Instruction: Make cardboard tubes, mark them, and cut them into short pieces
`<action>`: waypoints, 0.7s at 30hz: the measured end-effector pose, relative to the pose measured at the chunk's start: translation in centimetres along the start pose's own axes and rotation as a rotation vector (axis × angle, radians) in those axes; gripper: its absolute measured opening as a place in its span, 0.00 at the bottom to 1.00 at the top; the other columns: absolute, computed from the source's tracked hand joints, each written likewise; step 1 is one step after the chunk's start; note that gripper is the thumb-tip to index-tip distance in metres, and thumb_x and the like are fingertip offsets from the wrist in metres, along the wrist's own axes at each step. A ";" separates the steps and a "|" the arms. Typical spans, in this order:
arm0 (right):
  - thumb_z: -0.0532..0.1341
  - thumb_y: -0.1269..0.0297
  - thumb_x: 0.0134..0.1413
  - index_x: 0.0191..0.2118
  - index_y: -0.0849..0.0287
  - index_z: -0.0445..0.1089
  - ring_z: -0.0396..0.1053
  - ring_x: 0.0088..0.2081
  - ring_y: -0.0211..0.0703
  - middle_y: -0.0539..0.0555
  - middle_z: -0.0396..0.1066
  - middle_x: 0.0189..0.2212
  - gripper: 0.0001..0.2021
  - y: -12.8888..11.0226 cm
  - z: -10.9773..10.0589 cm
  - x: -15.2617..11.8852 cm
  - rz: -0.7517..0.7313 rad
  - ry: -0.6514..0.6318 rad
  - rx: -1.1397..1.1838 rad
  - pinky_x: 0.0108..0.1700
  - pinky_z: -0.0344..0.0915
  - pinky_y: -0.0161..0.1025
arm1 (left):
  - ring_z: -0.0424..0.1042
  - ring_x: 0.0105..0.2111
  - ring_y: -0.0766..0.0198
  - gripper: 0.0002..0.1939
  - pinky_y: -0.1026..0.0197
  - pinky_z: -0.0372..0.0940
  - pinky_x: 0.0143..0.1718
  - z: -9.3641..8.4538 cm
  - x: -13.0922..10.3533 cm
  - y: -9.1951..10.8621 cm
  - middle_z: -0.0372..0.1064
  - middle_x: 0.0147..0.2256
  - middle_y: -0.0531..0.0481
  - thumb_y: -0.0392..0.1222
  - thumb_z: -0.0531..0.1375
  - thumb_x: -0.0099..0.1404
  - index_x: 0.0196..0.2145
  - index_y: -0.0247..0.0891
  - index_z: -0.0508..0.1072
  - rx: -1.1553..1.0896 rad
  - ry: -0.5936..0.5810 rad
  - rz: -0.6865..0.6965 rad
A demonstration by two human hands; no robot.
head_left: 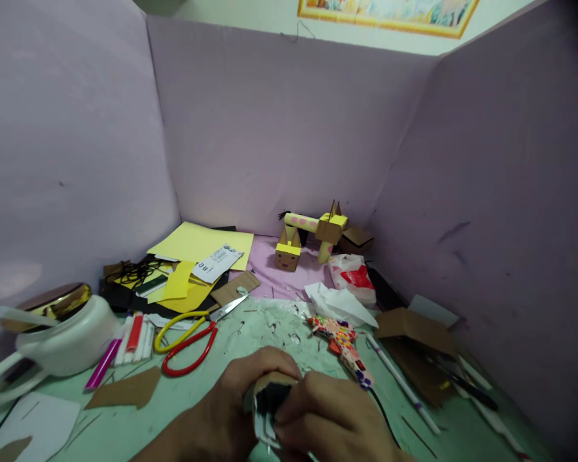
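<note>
Near the bottom centre, my left hand is wrapped round a small cardboard roll with a dark inside and a whitish lining at its open end. The fingers of my right hand are pressed together at the roll's right edge, pinching the lining there. Beyond my hands to the left lie scissors with one yellow and one red handle. A flower-patterned glue gun rests to the right, its dark cable running down beside my right hand.
A white teapot, markers and cardboard scraps are at left. Yellow paper, a cardboard animal head and a giraffe-like figure stand behind. Tissue, a pen and brown cardboard lie right.
</note>
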State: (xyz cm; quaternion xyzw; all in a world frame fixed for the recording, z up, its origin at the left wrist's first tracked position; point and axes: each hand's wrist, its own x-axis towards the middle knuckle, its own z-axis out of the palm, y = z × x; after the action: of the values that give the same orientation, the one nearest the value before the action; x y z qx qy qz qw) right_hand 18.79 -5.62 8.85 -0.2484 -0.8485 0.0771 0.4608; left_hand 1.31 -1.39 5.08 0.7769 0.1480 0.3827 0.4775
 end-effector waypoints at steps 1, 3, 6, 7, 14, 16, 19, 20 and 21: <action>0.58 0.72 0.59 0.30 0.59 0.67 0.68 0.21 0.31 0.49 0.71 0.24 0.06 -0.2 0.1 0.2 -0.004 0.010 -0.013 0.21 0.65 0.25 | 0.72 0.37 0.58 0.21 0.59 0.69 0.38 -0.1 -0.1 -0.1 0.71 0.38 0.49 0.36 0.63 0.55 0.46 0.43 0.65 0.009 -0.006 0.003; 0.58 0.71 0.61 0.29 0.60 0.66 0.68 0.21 0.30 0.49 0.71 0.23 0.08 -0.4 0.2 0.6 -0.027 0.052 -0.057 0.21 0.64 0.24 | 0.72 0.40 0.57 0.22 0.59 0.68 0.40 -0.2 -0.2 -0.3 0.71 0.39 0.49 0.33 0.62 0.55 0.47 0.45 0.65 0.010 -0.007 0.015; 0.53 0.68 0.65 0.27 0.61 0.67 0.67 0.21 0.31 0.49 0.70 0.22 0.14 -0.5 0.4 0.8 -0.101 0.069 -0.099 0.22 0.63 0.27 | 0.71 0.42 0.57 0.24 0.56 0.68 0.43 -0.3 -0.1 -0.8 0.69 0.41 0.48 0.33 0.62 0.56 0.50 0.46 0.64 0.015 0.031 0.113; 0.52 0.69 0.66 0.26 0.61 0.67 0.66 0.22 0.31 0.49 0.70 0.21 0.16 -0.5 0.5 0.8 -0.116 0.052 -0.116 0.22 0.62 0.28 | 0.71 0.43 0.56 0.23 0.54 0.67 0.45 -0.4 0.0 -0.9 0.68 0.42 0.47 0.34 0.62 0.57 0.50 0.46 0.64 0.023 0.044 0.158; 0.52 0.75 0.63 0.38 0.64 0.71 0.64 0.23 0.39 0.52 0.72 0.23 0.10 -0.7 -0.5 0.5 -0.076 -0.140 -0.345 0.25 0.63 0.35 | 0.67 0.44 0.54 0.17 0.49 0.65 0.47 -1.1 0.1 -1.6 0.66 0.43 0.42 0.48 0.52 0.68 0.52 0.42 0.63 0.210 0.050 0.249; 0.52 0.69 0.65 0.46 0.66 0.68 0.70 0.30 0.41 0.55 0.75 0.31 0.10 -0.7 -1.4 0.5 -0.045 -0.251 -0.264 0.32 0.68 0.34 | 0.67 0.43 0.54 0.18 0.48 0.66 0.45 -1.4 0.0 -1.8 0.65 0.42 0.41 0.50 0.51 0.69 0.52 0.42 0.62 0.197 0.022 0.235; 0.55 0.63 0.65 0.51 0.65 0.65 0.71 0.42 0.43 0.59 0.75 0.42 0.14 -0.5 -2.3 0.3 -0.012 -0.364 -0.163 0.46 0.69 0.36 | 0.67 0.42 0.54 0.19 0.49 0.66 0.44 -1.6 0.1 -1.8 0.65 0.42 0.41 0.52 0.51 0.68 0.52 0.43 0.62 0.177 0.019 0.223; 0.55 0.64 0.64 0.50 0.65 0.65 0.71 0.42 0.43 0.58 0.75 0.41 0.13 -0.5 -2.4 0.1 -0.017 -0.355 -0.154 0.48 0.69 0.37 | 0.67 0.42 0.54 0.19 0.49 0.66 0.44 -1.6 0.2 -1.8 0.65 0.42 0.42 0.53 0.51 0.68 0.52 0.43 0.62 0.171 0.017 0.220; 0.55 0.67 0.64 0.48 0.65 0.67 0.71 0.39 0.43 0.57 0.75 0.39 0.10 -0.4 -2.2 0.0 -0.027 -0.324 -0.161 0.46 0.69 0.37 | 0.67 0.42 0.54 0.20 0.49 0.66 0.44 -1.5 0.3 -1.8 0.65 0.42 0.41 0.54 0.52 0.67 0.52 0.42 0.62 0.167 0.013 0.219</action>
State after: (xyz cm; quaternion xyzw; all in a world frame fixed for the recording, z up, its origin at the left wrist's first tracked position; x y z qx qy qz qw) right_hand 20.47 -6.20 10.23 -0.2573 -0.9184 0.0419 0.2976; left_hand 0.63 0.65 4.08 0.8229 0.0967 0.4242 0.3655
